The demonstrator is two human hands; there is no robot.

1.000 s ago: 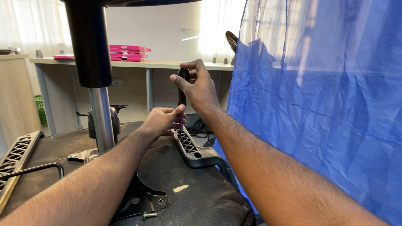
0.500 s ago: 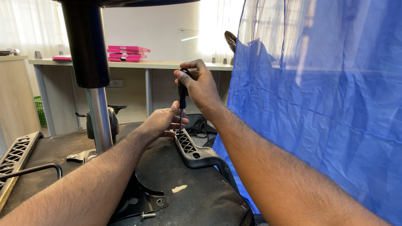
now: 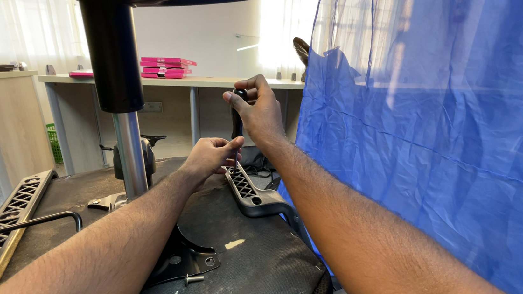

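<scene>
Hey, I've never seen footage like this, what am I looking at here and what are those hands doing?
This is one view from a camera worn on a person's head, looking down at their own two bare arms. There is no machine. An office chair lies upside down: you see its black seat underside, its metal column and a black armrest bracket. The right hand grips the black handle of a screwdriver standing upright. The left hand pinches near its lower end at the bracket. Two loose screws lie on the seat. A blue cloth hangs at right.
</scene>
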